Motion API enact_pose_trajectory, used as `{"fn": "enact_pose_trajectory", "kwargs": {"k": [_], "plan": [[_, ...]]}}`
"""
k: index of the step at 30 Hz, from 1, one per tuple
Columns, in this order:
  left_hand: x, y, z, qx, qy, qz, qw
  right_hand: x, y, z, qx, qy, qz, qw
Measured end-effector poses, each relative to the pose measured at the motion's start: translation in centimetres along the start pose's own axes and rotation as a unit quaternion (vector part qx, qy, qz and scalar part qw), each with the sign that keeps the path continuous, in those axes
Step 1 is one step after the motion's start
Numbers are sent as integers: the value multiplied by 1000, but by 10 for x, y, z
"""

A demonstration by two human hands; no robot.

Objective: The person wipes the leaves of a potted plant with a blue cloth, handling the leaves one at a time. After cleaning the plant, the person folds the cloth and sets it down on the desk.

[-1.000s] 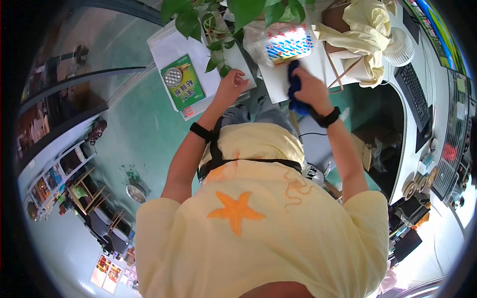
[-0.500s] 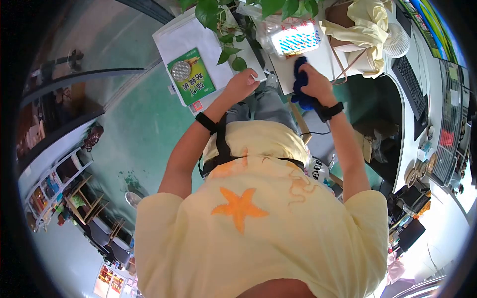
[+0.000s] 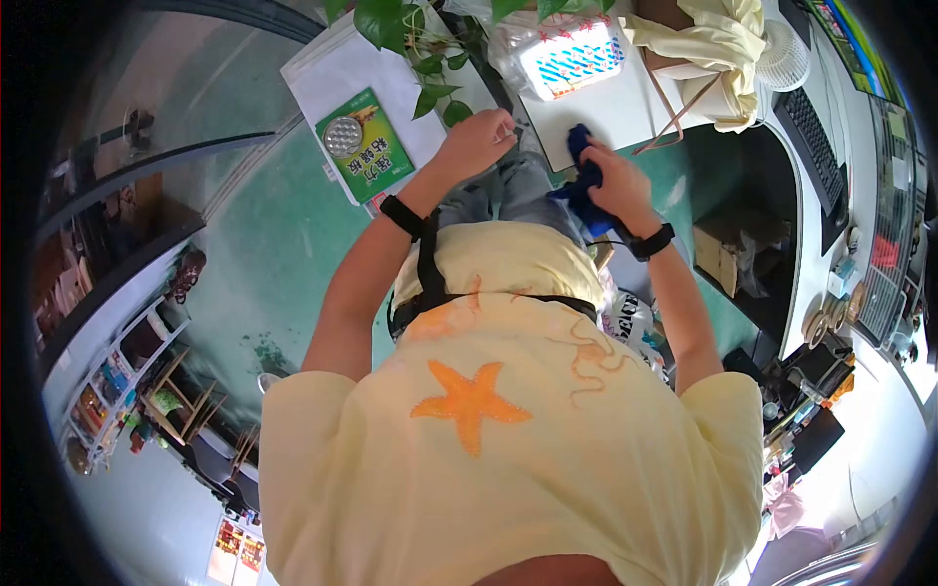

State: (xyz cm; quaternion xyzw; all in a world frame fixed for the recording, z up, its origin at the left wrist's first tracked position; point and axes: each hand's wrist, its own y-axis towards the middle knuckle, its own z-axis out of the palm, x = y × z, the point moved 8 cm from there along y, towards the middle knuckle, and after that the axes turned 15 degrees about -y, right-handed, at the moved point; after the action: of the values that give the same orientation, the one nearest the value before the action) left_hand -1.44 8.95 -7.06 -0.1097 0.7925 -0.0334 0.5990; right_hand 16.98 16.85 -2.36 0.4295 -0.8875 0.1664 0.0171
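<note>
My right hand (image 3: 622, 186) is closed around a dark blue cloth (image 3: 584, 176), which is bunched up and sticks out past the fingers. The cloth's far end lies against the front part of the white table (image 3: 557, 125). My left hand (image 3: 479, 140) is over my lap near the edge of the left white surface, its fingers curled in with nothing visible in them. A clear plastic package (image 3: 575, 61) with blue-and-white stripes stands beyond the cloth. To the left lies a green flat box (image 3: 376, 161) with a round silver perforated piece (image 3: 343, 137) on top.
A leafy plant (image 3: 381, 21) hangs over the far edge. Cream fabric with a strap (image 3: 738, 59) lies on the table beside a white fan (image 3: 784, 64). A keyboard (image 3: 809, 142) is on the right desk. A printed white bag (image 3: 630, 317) is beside my right leg.
My right hand and the cloth have shifted slightly toward me and the cloth's shape has changed. My left hand has moved a little farther away. The whole view has tilted slightly.
</note>
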Motion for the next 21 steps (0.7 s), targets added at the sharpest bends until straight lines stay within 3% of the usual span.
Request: {"fn": "enact_pose_trajectory", "kwargs": {"k": [4, 8, 11, 14, 17, 21], "plan": [[-2, -6, -8, 0, 18, -14, 1000, -50, -1, -10, -32, -78, 113, 990], [16, -9, -12, -18, -4, -34, 999, -32, -3, 5, -25, -130, 53, 990], [17, -7, -3, -8, -21, -44, 999, 21, -4, 7, 9, -100, -21, 995], [13, -1, 9, 16, -17, -47, 999, 27, -4, 7, -20, -11, -36, 999], [19, 6, 19, 30, -10, -40, 999, 7, -3, 4, -13, -35, 1, 999], [15, 9, 15, 23, 5, -27, 999, -54, 6, -7, -6, -42, 125, 991]]}}
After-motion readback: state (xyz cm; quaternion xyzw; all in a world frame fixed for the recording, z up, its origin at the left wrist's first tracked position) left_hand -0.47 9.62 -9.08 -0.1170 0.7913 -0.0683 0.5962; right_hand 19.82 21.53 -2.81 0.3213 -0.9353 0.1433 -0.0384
